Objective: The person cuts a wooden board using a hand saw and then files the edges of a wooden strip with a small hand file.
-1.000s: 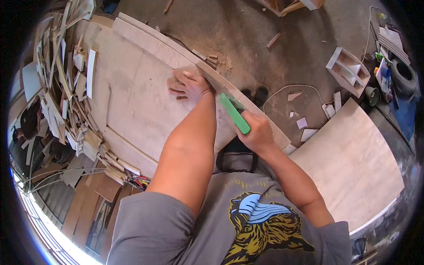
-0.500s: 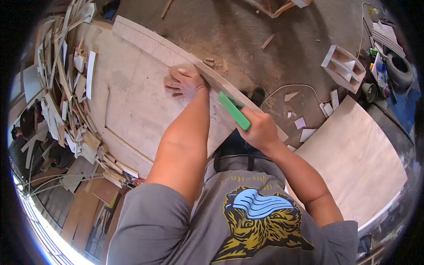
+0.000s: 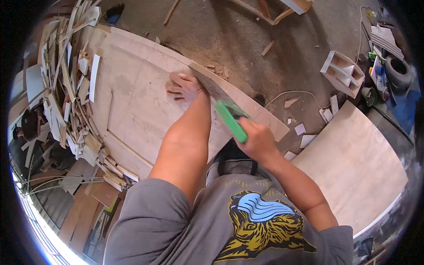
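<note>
Overall, concrete floor [image 3: 198, 26] takes up the most area, dusty and scattered with wood debris. Next in size: a pale wood panel [image 3: 137, 92] directly before the person, running from the upper left to a corner at the person's right. A second wood sheet [image 3: 353, 163] lies near that corner, on the person's right side. Grey T-shirt [image 3: 172, 221], printed front, at the panel's near edge.

Scrap heap [image 3: 83, 90]: mixed slats and blocks, piled along the panel's left end. Long wood strip [image 3: 256, 109] follows the panel's far edge and reaches the right corner. Compartmented box [image 3: 344, 73] and tyre [image 3: 399, 83] observed on the floor, well apart from the panel.

Green-handled saw [image 3: 230, 120]: located near the panel's right corner, blade [image 3: 221, 93] pointing toward the left hand, alongside the strip. Whether the teeth sit inside a cut: cannot tell.

Right hand [image 3: 256, 138]: clenched round the saw handle. Left hand [image 3: 185, 86]: fingers spread, palm down on the panel close to its far edge, just beyond the blade's tip end; grasping nothing. Outline slightly blurred.

Smallest items: pale cable [image 3: 304, 92] curving over the floor; square white offcut [image 3: 300, 129] off the right corner.
</note>
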Demonstrator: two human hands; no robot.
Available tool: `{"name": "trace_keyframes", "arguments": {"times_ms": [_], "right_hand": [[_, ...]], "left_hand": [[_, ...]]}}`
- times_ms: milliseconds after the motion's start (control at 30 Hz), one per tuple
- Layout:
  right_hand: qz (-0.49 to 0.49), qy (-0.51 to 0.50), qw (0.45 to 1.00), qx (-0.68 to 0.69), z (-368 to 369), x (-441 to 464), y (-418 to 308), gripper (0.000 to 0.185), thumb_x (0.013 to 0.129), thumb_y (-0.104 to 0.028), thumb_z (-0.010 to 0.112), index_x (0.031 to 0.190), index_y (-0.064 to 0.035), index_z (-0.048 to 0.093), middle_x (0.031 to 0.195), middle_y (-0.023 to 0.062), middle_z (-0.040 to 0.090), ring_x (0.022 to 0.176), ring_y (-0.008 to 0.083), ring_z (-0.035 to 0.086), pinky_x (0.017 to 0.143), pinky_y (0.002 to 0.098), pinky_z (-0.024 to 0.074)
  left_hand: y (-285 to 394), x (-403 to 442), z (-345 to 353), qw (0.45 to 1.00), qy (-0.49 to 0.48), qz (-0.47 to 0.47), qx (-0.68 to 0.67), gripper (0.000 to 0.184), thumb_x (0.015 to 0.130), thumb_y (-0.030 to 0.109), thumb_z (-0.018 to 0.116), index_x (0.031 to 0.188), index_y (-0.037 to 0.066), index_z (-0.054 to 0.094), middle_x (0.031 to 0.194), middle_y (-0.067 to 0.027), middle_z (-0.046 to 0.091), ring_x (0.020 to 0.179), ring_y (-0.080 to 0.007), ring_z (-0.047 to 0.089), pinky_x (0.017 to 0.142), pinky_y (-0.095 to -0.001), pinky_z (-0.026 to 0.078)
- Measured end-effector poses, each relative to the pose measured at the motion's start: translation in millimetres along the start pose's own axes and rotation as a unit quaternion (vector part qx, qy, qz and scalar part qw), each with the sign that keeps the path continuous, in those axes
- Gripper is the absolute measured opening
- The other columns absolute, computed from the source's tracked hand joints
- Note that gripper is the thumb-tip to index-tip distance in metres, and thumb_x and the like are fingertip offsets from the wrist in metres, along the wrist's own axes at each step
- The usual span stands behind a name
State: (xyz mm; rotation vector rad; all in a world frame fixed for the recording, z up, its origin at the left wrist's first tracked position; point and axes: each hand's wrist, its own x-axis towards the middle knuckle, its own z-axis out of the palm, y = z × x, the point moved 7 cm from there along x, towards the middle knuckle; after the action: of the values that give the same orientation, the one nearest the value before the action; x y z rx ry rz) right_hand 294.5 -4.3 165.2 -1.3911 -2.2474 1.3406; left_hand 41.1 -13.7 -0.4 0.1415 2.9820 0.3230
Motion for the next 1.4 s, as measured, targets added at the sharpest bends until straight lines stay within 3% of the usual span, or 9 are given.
{"name": "trace_keyframes", "arguments": {"times_ms": [200, 300, 400, 700, 833, 967, 1200, 1333, 1400], "right_hand": [[0.003, 0.012, 1.0, 0.026, -11.3, 1.7, 12.6, 0.018, 0.08, -0.01, 0.076, 0.083, -0.005, 0.059, 0.078, 0.0188, 0.065, 0.075, 0.0419, 0.066, 0.063, 0.0478, 0.0518], [-0.019, 0.015, 1.0, 0.017, 13.0, 58.8, 7.7, 0.018, 0.08, -0.01, 0.078, 0.085, -0.0051, 0.061, 0.078, 0.018, 0.064, 0.073, 0.0414, 0.066, 0.063, 0.0483, 0.0507], [-0.011, 0.004, 1.0, 0.007, 0.8, 25.2, 3.2, 0.019, 0.079, -0.01, 0.078, 0.086, -0.005, 0.062, 0.077, 0.018, 0.064, 0.073, 0.0401, 0.066, 0.063, 0.0469, 0.0513], [-0.039, -0.003, 0.999, 0.003, 6.1, 49.0, 11.0, 0.021, 0.074, -0.003, 0.079, 0.09, -0.0043, 0.065, 0.073, 0.0146, 0.062, 0.069, 0.0383, 0.067, 0.061, 0.0451, 0.0524], [-0.007, -0.019, 0.999, 0.041, -31.7, -14.7, 18.7, 0.022, 0.078, -0.015, 0.078, 0.091, -0.0082, 0.061, 0.079, 0.0181, 0.066, 0.074, 0.0406, 0.067, 0.061, 0.0498, 0.053], [-0.017, 0.02, 0.998, 0.059, -0.5, 41.3, 25.7, 0.018, 0.079, -0.007, 0.078, 0.083, -0.0049, 0.06, 0.076, 0.0183, 0.061, 0.068, 0.039, 0.064, 0.059, 0.0461, 0.0494], [-0.041, 0.008, 0.997, 0.061, -28.2, -11.3, 27.6, 0.021, 0.075, -0.004, 0.078, 0.086, -0.0042, 0.06, 0.075, 0.0157, 0.06, 0.07, 0.038, 0.066, 0.06, 0.0438, 0.0517], [-0.049, -0.005, 0.998, 0.032, 18.9, 56.3, 21.4, 0.024, 0.074, -0.004, 0.079, 0.095, -0.0049, 0.066, 0.076, 0.013, 0.064, 0.071, 0.0354, 0.068, 0.062, 0.0437, 0.0537], [-0.038, 0.0, 0.999, 0.026, 1.0, 30.6, 22.8, 0.026, 0.075, -0.013, 0.079, 0.094, -0.0077, 0.062, 0.079, 0.0144, 0.066, 0.071, 0.0382, 0.067, 0.06, 0.047, 0.0538]], "left_hand": [[-7.1, 3.7, 16.3, 0.999, 0.018, -0.011, 0.033, 0.06, 0.107, 0.05, 0.031, 0.163, 0.028, 0.029, 0.17, -0.0213, 0.014, 0.156, -0.0459, 0.011, 0.12, -0.0676, 0.016], [-10.4, 6.1, 18.5, 0.995, 0.088, 0.018, 0.033, 0.058, 0.104, 0.049, 0.037, 0.159, 0.03, 0.036, 0.166, -0.0211, 0.024, 0.153, -0.0459, 0.02, 0.116, -0.0671, 0.023], [-5.7, 4.3, 14.0, 0.999, -0.021, -0.014, 0.047, 0.059, 0.108, 0.048, 0.03, 0.164, 0.028, 0.025, 0.17, -0.023, 0.013, 0.156, -0.0472, 0.009, 0.121, -0.0685, 0.014], [-8.9, 3.8, 17.7, 0.998, 0.009, -0.015, 0.062, 0.059, 0.108, 0.049, 0.031, 0.163, 0.028, 0.026, 0.169, -0.021, 0.017, 0.156, -0.0459, 0.012, 0.12, -0.0677, 0.015], [-8.7, -0.6, 12.2, 0.998, 0.016, -0.01, 0.063, 0.059, 0.108, 0.049, 0.031, 0.163, 0.028, 0.028, 0.17, -0.0197, 0.017, 0.156, -0.0451, 0.012, 0.121, -0.067, 0.015], [-8.2, 0.3, 15.4, 0.999, 0.011, -0.009, 0.042, 0.059, 0.107, 0.05, 0.032, 0.163, 0.029, 0.029, 0.17, -0.0197, 0.017, 0.157, -0.0447, 0.01, 0.121, -0.0669, 0.014], [-10.2, 3.5, 18.5, 0.999, 0.018, -0.012, 0.046, 0.06, 0.107, 0.05, 0.031, 0.164, 0.028, 0.027, 0.171, -0.0203, 0.013, 0.157, -0.0442, 0.008, 0.122, -0.0667, 0.012], [-2.0, 7.9, 14.7, 0.999, -0.005, -0.021, 0.039, 0.06, 0.107, 0.049, 0.031, 0.164, 0.028, 0.026, 0.17, -0.0208, 0.012, 0.157, -0.0442, 0.01, 0.121, -0.0661, 0.013], [-7.2, 3.4, 12.8, 0.999, -0.004, -0.012, 0.043, 0.06, 0.107, 0.049, 0.031, 0.164, 0.028, 0.026, 0.17, -0.0209, 0.013, 0.156, -0.0441, 0.011, 0.121, -0.0656, 0.014]]}}
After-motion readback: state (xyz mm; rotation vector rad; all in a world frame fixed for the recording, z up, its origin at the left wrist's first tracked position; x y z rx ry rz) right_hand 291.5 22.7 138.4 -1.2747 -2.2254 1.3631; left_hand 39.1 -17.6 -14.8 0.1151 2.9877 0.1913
